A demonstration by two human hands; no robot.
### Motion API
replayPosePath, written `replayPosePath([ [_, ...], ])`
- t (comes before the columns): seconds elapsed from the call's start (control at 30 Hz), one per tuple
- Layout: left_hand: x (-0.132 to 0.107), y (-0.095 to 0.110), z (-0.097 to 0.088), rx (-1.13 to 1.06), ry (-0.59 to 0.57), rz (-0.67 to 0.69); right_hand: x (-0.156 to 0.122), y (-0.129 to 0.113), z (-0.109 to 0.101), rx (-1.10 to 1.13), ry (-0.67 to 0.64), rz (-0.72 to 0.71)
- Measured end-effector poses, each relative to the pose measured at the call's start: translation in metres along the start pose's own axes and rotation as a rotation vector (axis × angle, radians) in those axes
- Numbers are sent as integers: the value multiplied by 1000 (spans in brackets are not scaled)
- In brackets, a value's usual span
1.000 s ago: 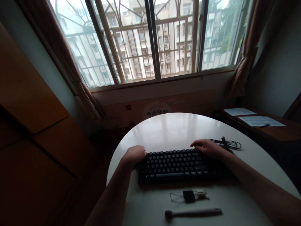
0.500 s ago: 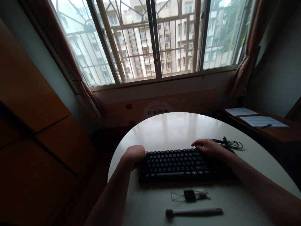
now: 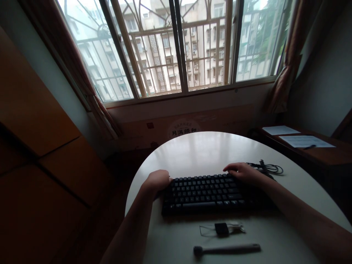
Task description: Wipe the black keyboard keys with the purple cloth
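A black keyboard point(image 3: 203, 192) lies across the white round table, its rows of keys facing up. At its left end, my left hand point(image 3: 158, 179) is closed around the corner, thumb at the top edge and the other fingers hidden. My right hand point(image 3: 243, 173) rests over the right part of the far edge, its fingers bent over that edge and gripping there. My right forearm covers the keyboard's right end. In front of the keyboard lie a keycap puller point(image 3: 221, 229) with a black grip and wire ends, and a small grey brush point(image 3: 227, 249) with dark bristles.
A coiled black cable point(image 3: 271, 168) lies on the white table point(image 3: 203, 150) beyond my right hand. To the right, a brown desk point(image 3: 327, 156) carries papers point(image 3: 306, 141) and a pen. A wooden cabinet point(image 3: 41, 128) stands left, and a barred window is ahead.
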State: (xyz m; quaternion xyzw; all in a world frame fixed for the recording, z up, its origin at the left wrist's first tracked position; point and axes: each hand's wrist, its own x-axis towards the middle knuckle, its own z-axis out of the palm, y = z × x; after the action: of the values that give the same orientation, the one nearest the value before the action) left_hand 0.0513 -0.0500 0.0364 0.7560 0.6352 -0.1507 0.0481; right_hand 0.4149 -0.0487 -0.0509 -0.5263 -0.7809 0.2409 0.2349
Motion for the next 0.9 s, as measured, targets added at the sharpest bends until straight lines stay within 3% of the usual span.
replayPosePath([
  [0.33,-2,-3,-2,-37,-39,-32,0,1,0,16,-9,12],
  [0.53,2,-11,0,-121,7,10,0,0,0,16,-6,4],
  [0.67,10,-19,2,-301,26,82,0,0,0,10,1,-4],
  [0.8,19,-28,8,-655,-115,24,0,0,1,10,10,-11],
  [0.9,23,-35,11,-740,-171,-1,0,-1,0,18,6,-4],
])
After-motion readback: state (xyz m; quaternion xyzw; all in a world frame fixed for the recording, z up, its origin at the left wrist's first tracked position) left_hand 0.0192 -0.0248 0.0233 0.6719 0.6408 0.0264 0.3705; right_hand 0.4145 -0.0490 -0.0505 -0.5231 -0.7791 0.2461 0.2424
